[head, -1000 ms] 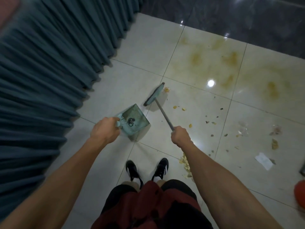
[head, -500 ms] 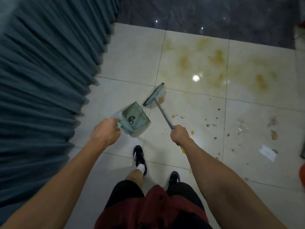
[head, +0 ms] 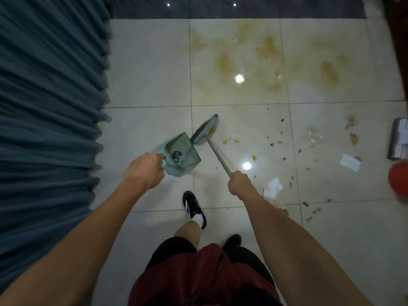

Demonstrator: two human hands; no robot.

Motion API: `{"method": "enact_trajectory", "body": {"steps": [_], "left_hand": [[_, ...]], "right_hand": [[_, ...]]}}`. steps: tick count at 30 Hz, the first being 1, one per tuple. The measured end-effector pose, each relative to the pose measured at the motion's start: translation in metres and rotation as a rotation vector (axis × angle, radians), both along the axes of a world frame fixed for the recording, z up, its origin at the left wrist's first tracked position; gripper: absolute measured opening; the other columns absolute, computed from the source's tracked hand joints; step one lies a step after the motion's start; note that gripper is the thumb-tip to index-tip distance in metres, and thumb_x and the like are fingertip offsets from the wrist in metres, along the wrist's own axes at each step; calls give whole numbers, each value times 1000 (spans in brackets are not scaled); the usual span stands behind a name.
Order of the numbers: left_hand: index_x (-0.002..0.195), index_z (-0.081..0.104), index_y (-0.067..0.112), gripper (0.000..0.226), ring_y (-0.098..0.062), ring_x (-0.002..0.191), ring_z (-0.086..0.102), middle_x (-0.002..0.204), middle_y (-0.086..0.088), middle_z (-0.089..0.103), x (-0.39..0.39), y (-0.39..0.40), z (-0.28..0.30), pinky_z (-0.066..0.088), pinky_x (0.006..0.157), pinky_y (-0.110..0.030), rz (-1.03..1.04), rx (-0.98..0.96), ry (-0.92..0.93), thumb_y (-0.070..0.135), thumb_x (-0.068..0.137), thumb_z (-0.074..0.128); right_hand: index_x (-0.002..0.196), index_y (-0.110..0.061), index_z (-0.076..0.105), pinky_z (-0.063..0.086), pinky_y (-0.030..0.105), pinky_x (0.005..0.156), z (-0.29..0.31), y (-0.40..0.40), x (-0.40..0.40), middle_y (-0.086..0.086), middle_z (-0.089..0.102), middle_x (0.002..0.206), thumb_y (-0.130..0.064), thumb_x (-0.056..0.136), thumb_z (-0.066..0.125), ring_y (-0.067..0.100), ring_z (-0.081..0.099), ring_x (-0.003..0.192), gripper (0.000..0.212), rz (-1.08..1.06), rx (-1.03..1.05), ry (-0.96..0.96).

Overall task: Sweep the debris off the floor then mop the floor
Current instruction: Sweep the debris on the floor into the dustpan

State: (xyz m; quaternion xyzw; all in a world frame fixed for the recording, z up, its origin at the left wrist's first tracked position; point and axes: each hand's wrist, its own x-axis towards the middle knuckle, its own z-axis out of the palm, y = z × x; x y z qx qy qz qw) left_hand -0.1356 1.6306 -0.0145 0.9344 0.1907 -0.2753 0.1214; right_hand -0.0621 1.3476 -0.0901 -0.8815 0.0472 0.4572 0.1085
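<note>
My left hand (head: 144,171) grips the handle of a pale green dustpan (head: 183,154), held low over the white tiled floor (head: 150,69). Something small and dark lies in the pan. My right hand (head: 240,184) grips the grey shaft of a broom (head: 217,155); its green head (head: 204,130) stands just beyond the pan's open edge. Yellow and dark crumbs (head: 273,143) are scattered to the right of the broom head. Scraps of white paper (head: 273,186) lie near my right hand. Brownish-yellow stains (head: 268,48) mark the tiles farther ahead.
A teal curtain (head: 48,107) hangs along the whole left side. Dark tiles (head: 220,7) border the far edge. At the right edge are a grey and white object (head: 399,140) and an orange-red round object (head: 398,180). My black shoes (head: 192,204) stand below the pan.
I have stepped forward and the view has turned right. The dustpan and broom head have drawn closer together. More debris and the grey object at the right have come into view.
</note>
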Motion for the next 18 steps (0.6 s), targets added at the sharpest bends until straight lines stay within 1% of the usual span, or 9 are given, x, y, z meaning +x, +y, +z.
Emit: {"method": "enact_trajectory", "body": {"steps": [3,7,9,10,13,14,16,18], "left_hand": [[111,67,26,28,-36,85,66,98,-11,68,7,-16,2,55,73,-38,-57,13,0,20,86,56],[109,67,27,28,-36,84,65,98,-11,66,2,-50,8,54,71,-37,-85,28,-12,18,85,55],[109,66,28,28,-34,81,64,95,-9,65,-7,-72,10,52,67,-35,-110,43,-20,18,86,53],[109,66,27,27,-33,78,63,92,-8,65,-13,-83,11,50,65,-34,-125,51,-26,18,87,53],[107,66,27,24,-30,72,58,87,-6,61,-26,-115,12,44,61,-32,-160,68,-58,19,88,55],[108,66,28,23,-29,72,58,87,-6,60,-29,-127,12,44,61,-32,-170,73,-64,20,89,55],[110,66,28,25,-28,73,60,88,-6,62,-33,-148,13,48,61,-33,-184,78,-64,21,90,55],[115,66,28,29,-29,76,63,92,-7,65,-38,-170,12,54,66,-35,-205,72,-61,21,90,54]], "right_hand": [[132,-8,56,54,37,89,-1,-35,-7,14,60,124,-15,98,46,32,63,109,36,39,-27,3],[127,-10,56,53,36,79,1,-80,-26,12,62,115,-13,96,47,30,64,102,32,24,-81,-17],[126,-10,56,49,34,76,1,-100,-42,12,62,115,-12,95,48,30,63,103,32,18,-92,-27],[126,-9,55,48,34,77,2,-111,-51,12,61,117,-11,95,49,30,63,105,31,15,-98,-24],[124,-6,55,53,37,85,3,-147,-79,14,61,122,-9,96,50,31,62,110,29,-12,-107,-24],[125,-6,54,53,37,85,5,-161,-87,14,60,123,-9,96,50,30,62,111,29,-25,-115,-30],[127,-8,53,51,36,81,8,-190,-105,11,59,125,-10,97,50,28,61,112,31,-61,-130,-41],[128,-9,55,51,34,80,10,-220,-124,10,61,124,-11,97,50,28,63,109,31,-99,-145,-48]]}}
